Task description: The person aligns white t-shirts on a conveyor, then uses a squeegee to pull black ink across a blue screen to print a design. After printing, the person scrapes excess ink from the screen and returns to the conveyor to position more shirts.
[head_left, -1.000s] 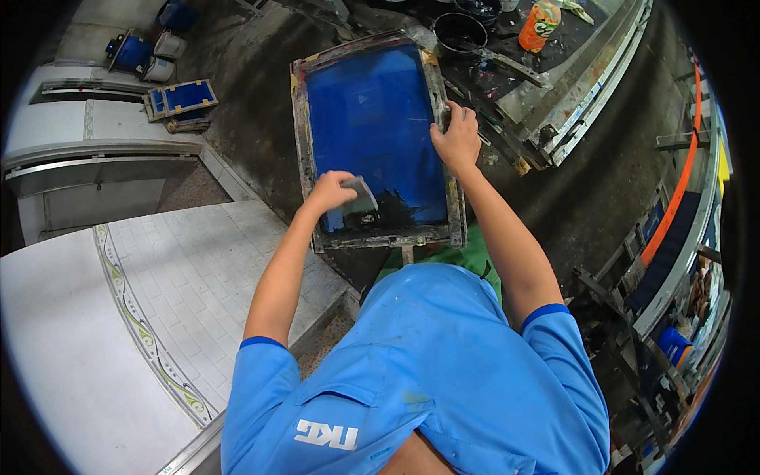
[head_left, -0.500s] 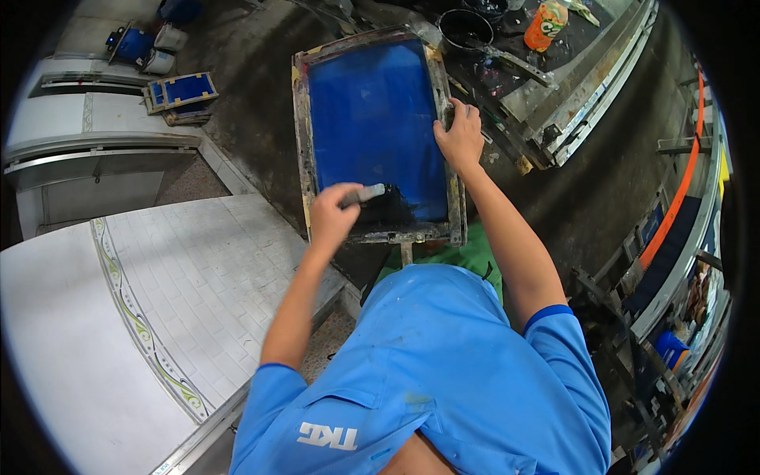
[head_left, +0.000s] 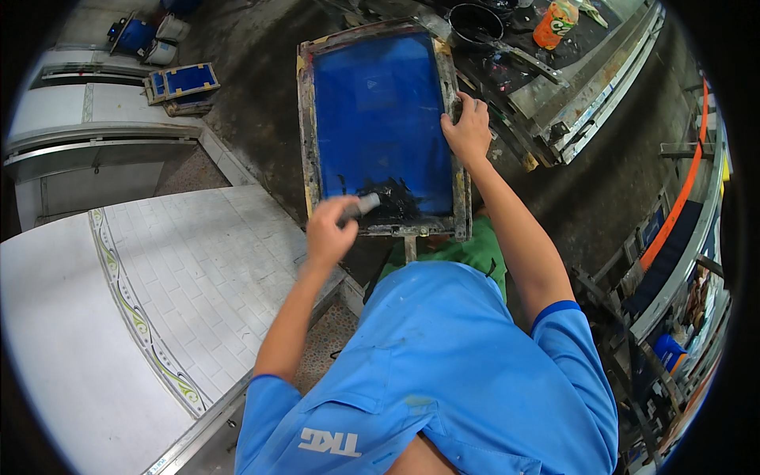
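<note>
Left hand (head_left: 331, 229) closed round the scraper (head_left: 368, 203), right hand (head_left: 469, 131) clasping the right rim of the frame (head_left: 461, 186) between them; bracing firmly should make for even strokes through the black ink (head_left: 405, 203).

- bare left hand (head_left: 330, 229) is a bit blurry, fingers curled in a snug grip
- bare left forearm (head_left: 291, 324) trails down-left from it
- bare right hand (head_left: 469, 131) sits farther out, right of the left one, thumb split from the fingers, kinda clasping
- bare right forearm (head_left: 518, 218) slants down-right behind it
</note>
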{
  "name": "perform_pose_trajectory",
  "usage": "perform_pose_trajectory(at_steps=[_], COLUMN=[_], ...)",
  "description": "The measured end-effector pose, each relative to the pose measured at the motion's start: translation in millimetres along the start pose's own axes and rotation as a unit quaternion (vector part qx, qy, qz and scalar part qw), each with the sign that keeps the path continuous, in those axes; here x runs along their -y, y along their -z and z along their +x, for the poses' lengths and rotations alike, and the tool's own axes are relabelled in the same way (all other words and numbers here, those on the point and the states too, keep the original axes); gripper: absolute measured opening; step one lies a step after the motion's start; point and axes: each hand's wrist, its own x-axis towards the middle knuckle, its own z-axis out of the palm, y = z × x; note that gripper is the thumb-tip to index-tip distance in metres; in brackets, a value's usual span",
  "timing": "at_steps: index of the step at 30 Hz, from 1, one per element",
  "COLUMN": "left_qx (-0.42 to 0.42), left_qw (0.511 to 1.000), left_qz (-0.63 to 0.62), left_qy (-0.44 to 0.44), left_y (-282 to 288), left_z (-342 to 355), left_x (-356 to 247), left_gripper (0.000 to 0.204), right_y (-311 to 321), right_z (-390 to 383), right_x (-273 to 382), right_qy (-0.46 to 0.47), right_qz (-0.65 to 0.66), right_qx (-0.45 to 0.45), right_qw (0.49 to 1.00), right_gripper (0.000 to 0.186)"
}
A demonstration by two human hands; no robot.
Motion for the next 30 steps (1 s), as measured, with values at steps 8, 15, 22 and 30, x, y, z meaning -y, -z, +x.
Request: perform_pose_trajectory(at_steps=[8, 15, 22, 30], left_qx=[0.074, 0.411, 0.285, 0.396], left_qw=[0.986, 0.899, 0.949, 0.899], left_qz=[0.049, 0.046, -0.028, 0.034], left_qy=[0.138, 0.142, 0.128, 0.183], left_y=[-34.2, -82.1, -33.5, -39.4], left_z=[108.2, 140.4, 149.8, 132.6], left_x=[44.7, 33.5, 67.6, 77.8], left_gripper=[0.032, 0.034, 0.034, 0.029], right_y=[-1.2, -0.5, -0.9, -0.9], right_z=[0.1, -0.4, -0.3, -0.2], right_x=[-1.2, -0.2, -1.0, -0.5], right_qy=[-0.003, 0.010, 0.014, 0.000], right_qz=[0.004, -0.002, 0.006, -0.011], right_qx=[0.009, -0.009, -0.014, 0.010], right_qw=[1.000, 1.000, 1.000, 1.000], right_gripper=[0.058, 0.059, 0.059, 0.063])
